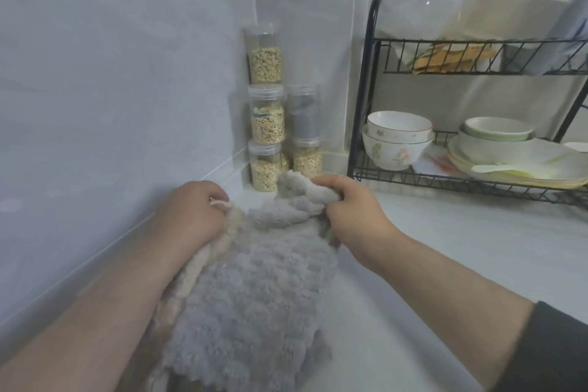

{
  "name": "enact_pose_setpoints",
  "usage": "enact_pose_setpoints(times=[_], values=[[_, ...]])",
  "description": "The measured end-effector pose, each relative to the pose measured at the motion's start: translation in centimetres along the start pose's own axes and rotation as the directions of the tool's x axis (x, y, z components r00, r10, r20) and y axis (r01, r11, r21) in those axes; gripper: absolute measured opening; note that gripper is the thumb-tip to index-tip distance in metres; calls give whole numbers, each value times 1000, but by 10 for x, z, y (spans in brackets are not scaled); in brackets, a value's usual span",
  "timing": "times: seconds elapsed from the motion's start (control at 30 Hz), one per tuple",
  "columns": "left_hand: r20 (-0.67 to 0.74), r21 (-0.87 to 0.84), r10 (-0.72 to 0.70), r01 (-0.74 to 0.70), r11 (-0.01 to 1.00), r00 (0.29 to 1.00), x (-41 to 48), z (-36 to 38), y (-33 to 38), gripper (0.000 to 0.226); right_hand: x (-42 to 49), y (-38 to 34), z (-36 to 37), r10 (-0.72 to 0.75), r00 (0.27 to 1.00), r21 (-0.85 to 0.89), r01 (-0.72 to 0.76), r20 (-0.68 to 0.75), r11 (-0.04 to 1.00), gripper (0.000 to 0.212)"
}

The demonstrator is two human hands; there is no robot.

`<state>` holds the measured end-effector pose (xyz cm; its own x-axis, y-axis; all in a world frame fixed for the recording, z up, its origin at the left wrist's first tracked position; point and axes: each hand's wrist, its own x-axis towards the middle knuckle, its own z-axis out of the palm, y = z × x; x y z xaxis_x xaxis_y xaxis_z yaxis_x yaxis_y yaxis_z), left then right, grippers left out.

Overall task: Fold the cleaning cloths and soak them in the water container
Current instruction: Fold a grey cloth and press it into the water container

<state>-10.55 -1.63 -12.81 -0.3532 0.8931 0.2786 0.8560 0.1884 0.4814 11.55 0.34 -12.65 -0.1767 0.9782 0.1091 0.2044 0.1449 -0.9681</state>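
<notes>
**A:** Widest thing in view is the pale tiled wall (111, 73), running down the left and meeting a second wall in the far corner. Below it is the white counter (461, 248).

**B:** And on the right of that counter stands a black wire dish rack (366, 89) with two tiers.

**A:** Now the main event, the fluffy grey cloth (254, 296). It's lying on the counter close to the left wall and stretches from the bottom edge up to both hands. A beige layer (203, 261) shows along its left edge. I can't tell if that's a second cloth or the underside.

**B:** And the hands?

**A:** The left hand (191, 213) has its fingers curled down onto the far left corner and grips it. The right hand (350, 210) clutches the far right corner, bunched into a peak in its fingers.

**B:** Behind them, tucked in the corner, are stacked clear jars (266, 124), most holding pale flakes.

**A:** The rack's lower tier has two nested floral bowls (394, 137) and, to their right, a pile of plates (515, 165).

**B:** Smallest of all is a little pale loop (219, 202) poking out by the left hand's fingers.
</notes>
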Motion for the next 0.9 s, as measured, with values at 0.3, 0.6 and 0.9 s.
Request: enact_pose_setpoints(times=[0.3,0.6,0.9], values=[[-47,275,201,-181,944,978,-3,-4,20,24,-1,-8,-19,-4,994,29,7,-105,1000,25],[451,-755,106,315,575,886,-30,-15,90,38,-6,-32,-26,-97,987,140,114,-126,984,34],[283,-952,439,196,234,853,-26,-42,139,31,-55,-83,-87,-159,978,592,47,138,804,56]])
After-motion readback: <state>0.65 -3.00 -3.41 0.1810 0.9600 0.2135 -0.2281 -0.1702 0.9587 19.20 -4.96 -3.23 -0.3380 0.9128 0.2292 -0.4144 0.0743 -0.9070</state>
